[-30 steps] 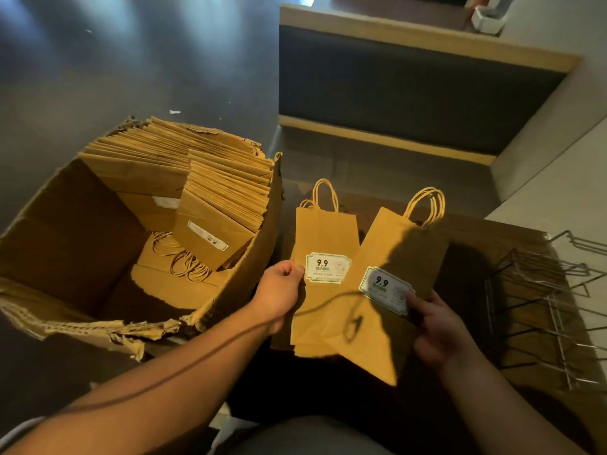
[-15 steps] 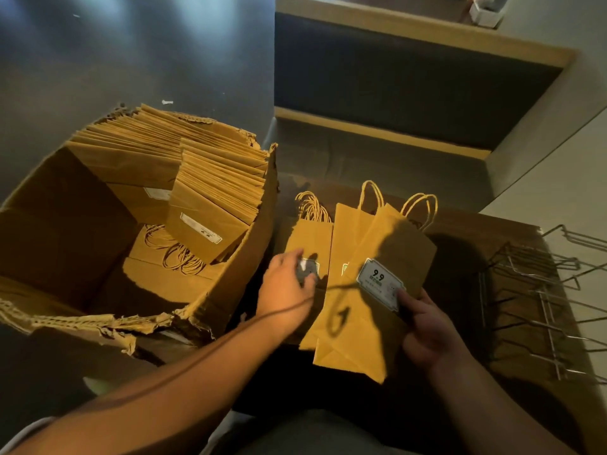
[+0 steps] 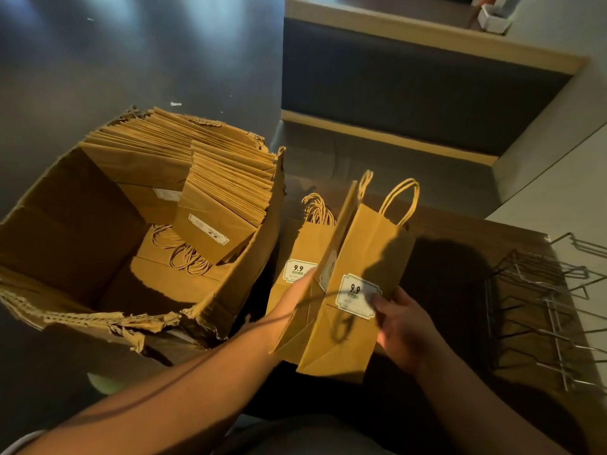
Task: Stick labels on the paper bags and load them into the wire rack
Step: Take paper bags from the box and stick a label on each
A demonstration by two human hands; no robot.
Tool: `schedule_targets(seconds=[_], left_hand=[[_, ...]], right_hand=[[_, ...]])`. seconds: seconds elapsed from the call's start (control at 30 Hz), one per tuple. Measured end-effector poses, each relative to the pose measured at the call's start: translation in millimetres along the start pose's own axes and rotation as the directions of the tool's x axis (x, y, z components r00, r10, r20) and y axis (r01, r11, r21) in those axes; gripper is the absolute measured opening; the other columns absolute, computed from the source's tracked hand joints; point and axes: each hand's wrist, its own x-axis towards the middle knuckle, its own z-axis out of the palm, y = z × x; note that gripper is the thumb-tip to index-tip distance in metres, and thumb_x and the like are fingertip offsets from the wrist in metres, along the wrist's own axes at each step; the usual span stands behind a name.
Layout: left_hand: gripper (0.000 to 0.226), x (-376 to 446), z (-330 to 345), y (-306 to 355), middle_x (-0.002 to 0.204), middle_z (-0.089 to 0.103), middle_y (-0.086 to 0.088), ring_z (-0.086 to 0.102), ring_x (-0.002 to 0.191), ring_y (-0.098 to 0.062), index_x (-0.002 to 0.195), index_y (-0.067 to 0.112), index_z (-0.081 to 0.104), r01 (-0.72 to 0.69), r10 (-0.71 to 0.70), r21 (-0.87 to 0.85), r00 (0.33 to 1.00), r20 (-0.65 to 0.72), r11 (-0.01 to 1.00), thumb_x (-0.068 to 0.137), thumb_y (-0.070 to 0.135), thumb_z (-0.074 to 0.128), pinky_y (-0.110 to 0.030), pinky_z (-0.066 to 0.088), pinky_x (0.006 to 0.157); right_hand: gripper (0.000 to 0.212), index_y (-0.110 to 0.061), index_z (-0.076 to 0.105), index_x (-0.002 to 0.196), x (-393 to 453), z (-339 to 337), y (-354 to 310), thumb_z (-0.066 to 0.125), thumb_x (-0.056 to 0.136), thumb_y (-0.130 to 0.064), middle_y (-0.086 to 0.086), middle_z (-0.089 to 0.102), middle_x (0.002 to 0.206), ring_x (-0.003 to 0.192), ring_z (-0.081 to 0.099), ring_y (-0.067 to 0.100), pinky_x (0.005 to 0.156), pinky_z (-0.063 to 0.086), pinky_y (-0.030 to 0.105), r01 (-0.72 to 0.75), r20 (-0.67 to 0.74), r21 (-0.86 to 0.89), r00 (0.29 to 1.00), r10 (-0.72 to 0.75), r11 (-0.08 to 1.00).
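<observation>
Leftmost, a torn cardboard box [image 3: 82, 231] held a stack of flat paper bags [image 3: 203, 178], some labelled. Beside it the left hand [image 3: 297, 292] reached behind two upright bags, its fingers hidden, so I cannot tell how its grip stood. A labelled bag [image 3: 297, 254] lay flat on the worktop [image 3: 460, 244] behind. The right hand [image 3: 402, 326] pinched the front bag [image 3: 364, 257] at its "9.9" label [image 3: 356, 295]. Further right, the wire rack [image 3: 542, 307] lay on the worktop, apart from the bags.

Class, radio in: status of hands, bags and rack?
Right hand grips front labelled bag. Left hand reaches between bags. Rack holds none, path unobstructed.
</observation>
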Motion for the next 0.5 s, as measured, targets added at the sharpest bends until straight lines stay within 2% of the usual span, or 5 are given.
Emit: schedule_targets(seconds=[0.03, 0.13, 0.23, 0.37, 0.5], left_hand=[[0.016, 2.0, -4.5, -2.7, 0.086, 0.068, -0.007, 0.064, 0.081, -0.022, 0.103, 0.01, 0.066, -0.014, 0.014, -0.037, 1.0, -0.018, 0.999, 0.101, 0.017, 0.052, -0.037, 0.052, 0.08], [0.037, 7.5, -16.1, -3.4, 0.106, 0.07, -0.01, 0.069, 0.089, -0.024, 0.132, 0.027, 0.054, -0.093, 0.078, -0.117, 0.988, -0.134, 0.989, 0.098, 0.013, 0.058, -0.035, 0.057, 0.072], [0.058, 24.0, -34.1, -3.9, 0.115, 0.06, 0.0, 0.062, 0.102, -0.018, 0.145, 0.033, 0.043, -0.199, 0.25, 0.201, 0.929, -0.273, 0.959, 0.096, 0.009, 0.06, -0.034, 0.051, 0.083], [0.077, 44.5, -48.7, -12.5, 0.135, 0.052, 0.0, 0.052, 0.124, -0.02, 0.149, 0.038, 0.036, -0.18, 0.361, 0.504, 0.887, -0.287, 0.845, 0.085, 0.013, 0.072, -0.043, 0.045, 0.109], [0.066, 59.0, -54.7, -25.6, 0.15, 0.038, -0.009, 0.048, 0.131, -0.03, 0.145, 0.045, 0.035, -0.011, 0.329, 0.851, 0.925, -0.191, 0.525, 0.089, 0.032, 0.067, -0.044, 0.046, 0.106]], right_hand=[[0.031, -0.016, 0.063, 0.12, 0.5, -3.2, -1.2, 0.05, 0.096, -0.002, 0.013, 0.074, 0.106, 0.092, 0.073, 0.031, 0.081, 0.054, 0.048, -0.022, -0.009, 0.052, 1.0, 0.023, 0.998], [0.03, -0.02, 0.062, 0.122, -1.8, -16.6, -4.7, 0.046, 0.098, -0.01, 0.017, 0.072, 0.112, 0.101, 0.068, 0.037, 0.083, 0.052, 0.052, -0.09, 0.001, 0.204, 0.996, 0.092, 0.975], [0.039, -0.018, 0.058, 0.128, -5.8, -28.1, -5.5, 0.049, 0.09, -0.017, 0.019, 0.067, 0.123, 0.107, 0.065, 0.039, 0.091, 0.048, 0.057, -0.102, 0.027, 0.324, 0.995, 0.099, 0.941], [0.052, -0.014, 0.055, 0.131, -8.1, -30.5, -6.3, 0.052, 0.079, -0.02, 0.019, 0.066, 0.118, 0.096, 0.067, 0.036, 0.085, 0.05, 0.053, -0.09, 0.012, 0.299, 0.996, 0.09, 0.95], [0.041, -0.011, 0.054, 0.133, -2.6, -26.5, -0.9, 0.046, 0.093, -0.019, 0.02, 0.062, 0.125, 0.105, 0.064, 0.038, 0.08, 0.052, 0.052, -0.103, -0.058, 0.216, 0.991, 0.118, 0.971]])
